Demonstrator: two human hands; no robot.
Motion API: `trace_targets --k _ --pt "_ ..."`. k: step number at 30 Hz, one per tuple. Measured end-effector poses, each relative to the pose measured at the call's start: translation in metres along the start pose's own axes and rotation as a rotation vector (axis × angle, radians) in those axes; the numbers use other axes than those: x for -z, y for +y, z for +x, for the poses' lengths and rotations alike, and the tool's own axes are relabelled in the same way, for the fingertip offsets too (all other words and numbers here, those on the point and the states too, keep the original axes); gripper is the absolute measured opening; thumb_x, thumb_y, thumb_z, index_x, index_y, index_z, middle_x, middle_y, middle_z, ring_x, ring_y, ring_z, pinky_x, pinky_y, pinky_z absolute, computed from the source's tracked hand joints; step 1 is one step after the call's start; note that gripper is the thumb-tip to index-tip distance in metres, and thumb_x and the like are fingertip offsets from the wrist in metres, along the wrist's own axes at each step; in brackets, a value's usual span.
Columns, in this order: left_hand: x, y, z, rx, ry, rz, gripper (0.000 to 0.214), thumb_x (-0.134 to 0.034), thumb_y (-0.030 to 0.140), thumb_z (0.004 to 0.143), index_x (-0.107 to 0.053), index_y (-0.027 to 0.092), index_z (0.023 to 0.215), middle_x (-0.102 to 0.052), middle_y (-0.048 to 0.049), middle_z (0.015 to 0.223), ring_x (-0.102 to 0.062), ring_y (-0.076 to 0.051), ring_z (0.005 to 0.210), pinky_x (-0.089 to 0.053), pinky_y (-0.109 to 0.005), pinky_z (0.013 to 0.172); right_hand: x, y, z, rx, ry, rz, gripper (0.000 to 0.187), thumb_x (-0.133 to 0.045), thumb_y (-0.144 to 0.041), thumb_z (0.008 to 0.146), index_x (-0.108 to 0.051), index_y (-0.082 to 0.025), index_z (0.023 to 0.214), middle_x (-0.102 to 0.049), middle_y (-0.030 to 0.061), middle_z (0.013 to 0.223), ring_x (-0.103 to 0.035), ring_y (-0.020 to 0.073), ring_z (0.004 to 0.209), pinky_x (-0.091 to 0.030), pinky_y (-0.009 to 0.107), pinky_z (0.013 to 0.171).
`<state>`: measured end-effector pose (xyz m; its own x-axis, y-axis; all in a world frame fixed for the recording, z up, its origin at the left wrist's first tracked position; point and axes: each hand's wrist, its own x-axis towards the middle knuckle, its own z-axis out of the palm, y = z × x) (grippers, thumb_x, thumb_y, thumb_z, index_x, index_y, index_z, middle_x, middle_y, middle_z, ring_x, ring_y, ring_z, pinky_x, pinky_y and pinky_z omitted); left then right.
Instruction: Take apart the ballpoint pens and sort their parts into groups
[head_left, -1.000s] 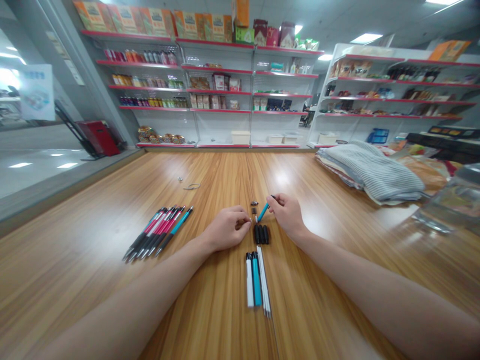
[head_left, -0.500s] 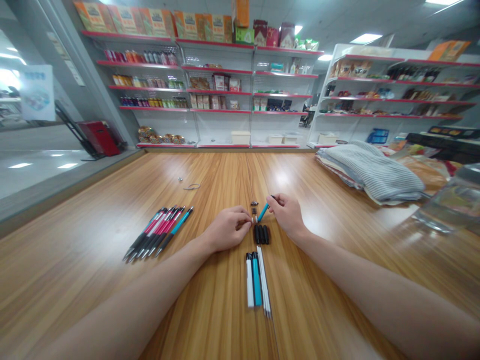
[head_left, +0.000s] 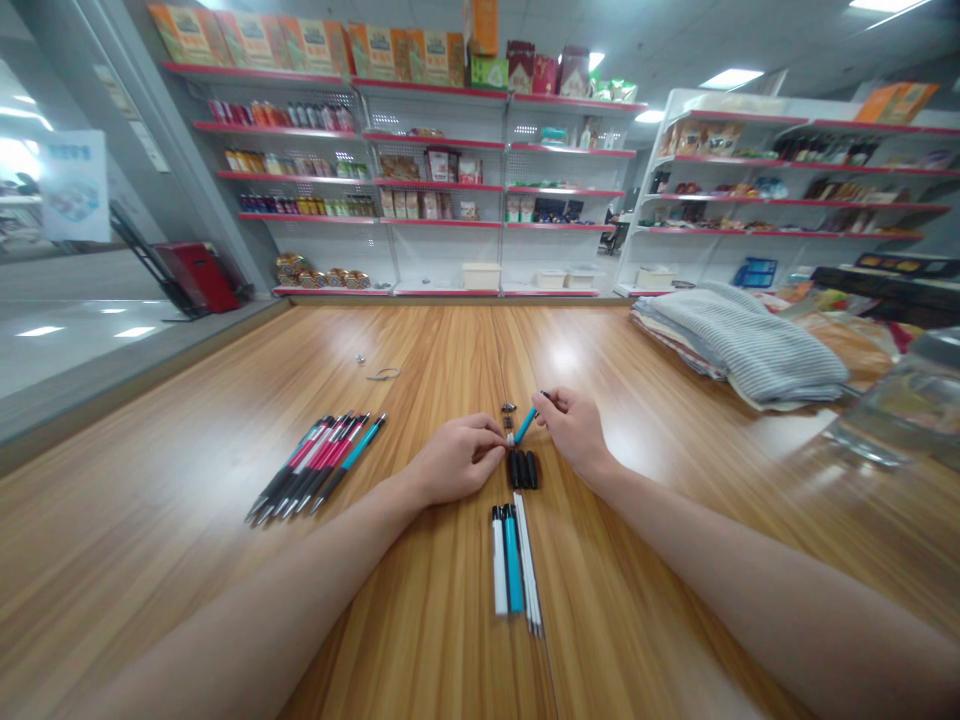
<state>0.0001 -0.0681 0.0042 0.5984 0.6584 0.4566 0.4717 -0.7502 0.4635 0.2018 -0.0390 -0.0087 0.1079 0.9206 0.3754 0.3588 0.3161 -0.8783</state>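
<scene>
A teal pen barrel [head_left: 526, 424] is held in the right hand [head_left: 574, 430], gripped by the fingers with its tip pointing down and to the left. It is just above the wooden table [head_left: 420, 360]. The left hand [head_left: 456, 458] pinches a small pale pen piece [head_left: 510, 437] near that tip. The fingers hide most of it, so it is hard to say just what it is. The two hands seem close so the pieces can meet. A tiny metal piece [head_left: 508, 407] lies just past them. Below the hands, black pen parts [head_left: 523, 469] lie side by side. Nearer the person are white and teal pen parts [head_left: 513, 565]. To the left, whole pink and teal pens [head_left: 319, 465] lie in a neat fan. Each kind has its own spot, maybe so it is easy to find.
</scene>
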Motion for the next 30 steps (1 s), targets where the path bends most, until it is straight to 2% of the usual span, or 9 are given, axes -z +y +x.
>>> trace_targets --k 21,26,30 --pt "-0.0007 -0.0024 -0.0006 -0.015 -0.001 -0.006 0.024 -0.049 0.019 0.086 -0.071 0.018 0.094 -0.064 -0.0065 0.097 -0.06 -0.016 0.088 -0.047 -0.028 0.083 0.0004 -0.003 -0.0003 -0.011 0.008 -0.003 0.034 -0.056 -0.047 0.08 -0.061 -0.015 0.069 -0.063 0.0018 0.058 -0.053 0.0116 0.051 -0.035 0.023 0.048" --pt "-0.0005 -0.0006 -0.0001 0.003 0.009 0.002 0.021 -0.049 0.02 0.087 -0.07 0.016 0.088 -0.063 -0.0064 0.092 -0.059 -0.015 0.084 -0.046 -0.027 0.078 -0.0003 -0.0017 -0.0006 -0.014 0.026 0.049 0.034 -0.057 -0.047 0.081 -0.061 -0.015 0.07 -0.061 0.0017 0.058 -0.051 0.0105 0.049 -0.034 0.022 0.046" --pt "0.0014 0.0031 0.0012 0.086 0.048 -0.007 0.018 -0.05 0.024 0.088 -0.065 0.016 0.09 -0.062 -0.0042 0.084 -0.053 -0.011 0.066 -0.043 -0.023 0.064 -0.0001 -0.0059 -0.0025 0.017 -0.037 0.191 0.032 -0.059 -0.047 0.081 -0.061 -0.015 0.075 -0.061 0.0014 0.06 -0.049 0.009 0.047 -0.034 0.022 0.045"
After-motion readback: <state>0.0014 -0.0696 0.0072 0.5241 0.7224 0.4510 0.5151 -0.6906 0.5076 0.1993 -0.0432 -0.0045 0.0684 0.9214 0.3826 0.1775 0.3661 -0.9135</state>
